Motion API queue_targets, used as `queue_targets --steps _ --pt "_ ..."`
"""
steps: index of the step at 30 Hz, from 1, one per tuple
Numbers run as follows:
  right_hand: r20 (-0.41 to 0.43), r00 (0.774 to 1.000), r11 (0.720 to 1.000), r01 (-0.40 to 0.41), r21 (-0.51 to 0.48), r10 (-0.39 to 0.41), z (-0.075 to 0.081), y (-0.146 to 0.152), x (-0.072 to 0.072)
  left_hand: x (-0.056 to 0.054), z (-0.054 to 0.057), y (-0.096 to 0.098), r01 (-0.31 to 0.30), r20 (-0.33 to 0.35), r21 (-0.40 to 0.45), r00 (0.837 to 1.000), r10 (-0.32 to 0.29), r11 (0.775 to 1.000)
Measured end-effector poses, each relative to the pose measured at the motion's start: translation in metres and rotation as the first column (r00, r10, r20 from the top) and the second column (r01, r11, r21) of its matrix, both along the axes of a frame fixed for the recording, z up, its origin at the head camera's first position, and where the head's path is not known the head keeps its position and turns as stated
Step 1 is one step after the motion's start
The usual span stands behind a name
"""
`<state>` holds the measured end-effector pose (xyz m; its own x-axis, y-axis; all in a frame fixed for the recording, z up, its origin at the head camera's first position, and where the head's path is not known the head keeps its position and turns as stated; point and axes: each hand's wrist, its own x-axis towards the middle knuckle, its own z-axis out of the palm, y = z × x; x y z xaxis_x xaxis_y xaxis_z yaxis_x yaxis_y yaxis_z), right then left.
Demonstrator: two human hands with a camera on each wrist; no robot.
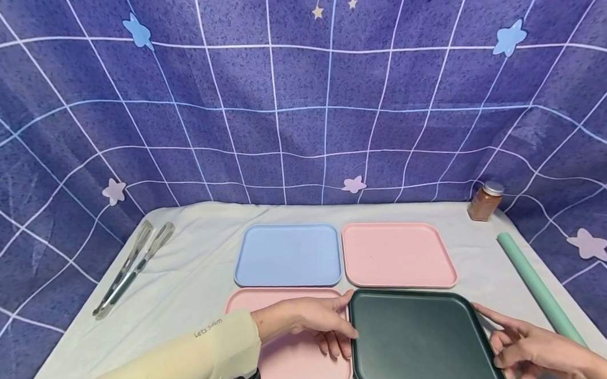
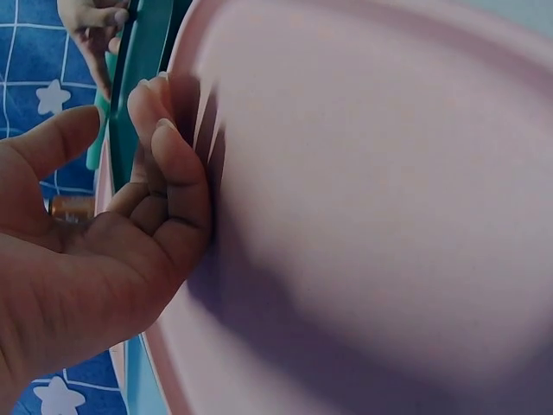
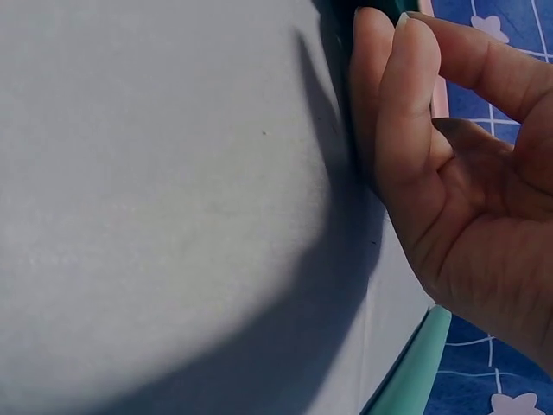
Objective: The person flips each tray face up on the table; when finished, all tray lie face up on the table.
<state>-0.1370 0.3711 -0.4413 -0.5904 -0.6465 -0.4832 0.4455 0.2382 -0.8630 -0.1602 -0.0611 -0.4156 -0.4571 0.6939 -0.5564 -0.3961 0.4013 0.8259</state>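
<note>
A dark green tray [image 1: 426, 342] lies near the front of the table, with one hand at each short side. My left hand [image 1: 322, 323] holds its left edge, over the right part of the front pink tray [image 1: 294, 369]. In the left wrist view, that hand's bent fingers [image 2: 180, 164] are beside the green rim, above the pink surface. The right hand [image 1: 532, 347] grips the green tray's right edge, one finger reaching along its far corner. Bent right fingers [image 3: 406, 112] meet the tray's dark side in the right wrist view.
Behind are a blue tray [image 1: 290, 254] and another pink tray [image 1: 399, 254]. Metal tongs [image 1: 133, 269] lie at the left. A lidded jar [image 1: 485, 202] stands at the back right, near a mint green roll [image 1: 540, 288]. A purple curtain [image 1: 301, 129] hangs behind the table.
</note>
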Motion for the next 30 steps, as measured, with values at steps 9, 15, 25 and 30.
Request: queue_targets --steps 9,15,25,30 --pt "-0.112 0.994 0.999 -0.011 0.047 0.016 -0.0009 -0.0005 -0.0003 -0.0003 0.0016 -0.0004 0.011 0.016 -0.002 1.0 -0.011 1.0" --pt "-0.183 0.982 0.996 -0.017 0.089 0.034 0.0 0.0002 -0.0008 -0.0012 0.0015 0.0001 0.016 0.03 0.007 0.999 -0.016 1.0" --pt "-0.214 0.975 0.987 -0.019 0.157 0.053 0.0037 -0.0035 -0.0019 -0.0021 0.0007 0.0014 0.018 0.024 0.017 1.0 -0.019 1.0" --pt "-0.206 0.977 0.987 -0.016 0.159 0.049 0.0043 -0.0042 -0.0002 -0.0005 0.0003 0.0012 -0.001 0.017 0.011 1.0 0.001 1.0"
